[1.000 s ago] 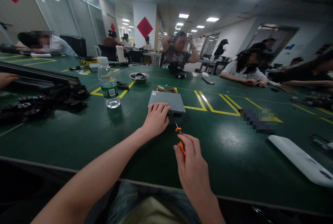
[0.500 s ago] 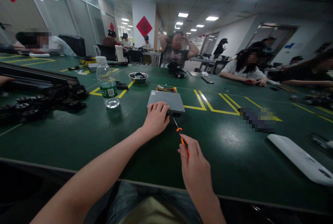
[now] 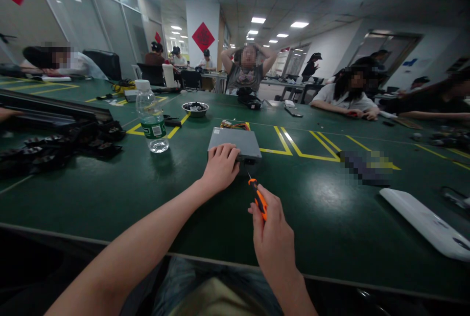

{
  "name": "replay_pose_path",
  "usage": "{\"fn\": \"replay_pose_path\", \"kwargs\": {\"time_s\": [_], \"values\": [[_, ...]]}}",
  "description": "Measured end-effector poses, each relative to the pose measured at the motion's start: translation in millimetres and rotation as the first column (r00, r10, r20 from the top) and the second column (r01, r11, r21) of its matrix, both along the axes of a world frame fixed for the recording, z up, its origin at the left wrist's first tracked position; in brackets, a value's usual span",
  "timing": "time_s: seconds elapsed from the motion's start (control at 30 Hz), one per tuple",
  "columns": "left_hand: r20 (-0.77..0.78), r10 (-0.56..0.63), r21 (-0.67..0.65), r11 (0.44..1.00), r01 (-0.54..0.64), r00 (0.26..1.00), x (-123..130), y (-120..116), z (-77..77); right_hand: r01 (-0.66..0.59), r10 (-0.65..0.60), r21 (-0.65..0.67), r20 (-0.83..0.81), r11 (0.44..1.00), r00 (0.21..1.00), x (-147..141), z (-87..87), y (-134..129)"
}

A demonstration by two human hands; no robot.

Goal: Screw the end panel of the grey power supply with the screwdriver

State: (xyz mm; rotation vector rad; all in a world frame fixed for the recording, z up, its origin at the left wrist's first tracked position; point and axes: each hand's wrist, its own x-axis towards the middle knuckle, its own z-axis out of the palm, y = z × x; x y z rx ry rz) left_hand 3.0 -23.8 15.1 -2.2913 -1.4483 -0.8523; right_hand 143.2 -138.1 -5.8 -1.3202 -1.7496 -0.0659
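A grey computer power supply (image 3: 240, 141) sits on the green table, a bundle of coloured cables (image 3: 235, 125) at its far side. My left hand (image 3: 221, 167) grips its near left edge, fingers on the top and the thumb against the near face. In my right hand (image 3: 273, 223) is a screwdriver (image 3: 260, 198) with an orange and black handle. Its shaft points up and left toward the near face of the power supply, and the tip appears a little short of it.
Left of the power supply stands a clear water bottle (image 3: 152, 120); behind it is a metal bowl (image 3: 195, 109) of small parts. Dark metal parts (image 3: 69, 135) lie far left. A white casing (image 3: 422, 223) lies at right. Several people sit around the table.
My right hand and the screwdriver have drawn back slightly from the power supply, showing more of the handle. My left hand and the power supply stay put. The person opposite has shifted their raised arms.
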Motion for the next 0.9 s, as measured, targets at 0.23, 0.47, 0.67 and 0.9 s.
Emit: {"fn": "replay_pose_path", "kwargs": {"time_s": [0.23,0.47,0.67,0.9], "values": [[-0.002,0.026,0.016,1.000,-0.025,1.000,2.9,3.8,-3.6,-0.010,0.008,-0.063,-0.034,0.998,0.999,7.0,8.2,-1.0],[-0.010,0.046,0.030,0.998,-0.046,0.999,4.3,4.3,-5.3,-0.115,0.103,0.057,0.182,0.992,0.978,-4.6,9.5,-2.7],[-0.015,0.051,0.036,0.998,-0.050,0.999,5.3,4.0,-4.5,-0.005,0.002,0.038,0.088,0.999,0.996,6.2,9.9,1.8],[-0.015,0.045,0.035,0.998,-0.044,0.999,5.4,3.4,-3.7,-0.129,0.132,-0.033,0.121,0.991,0.984,-4.3,9.4,-9.4]]}}
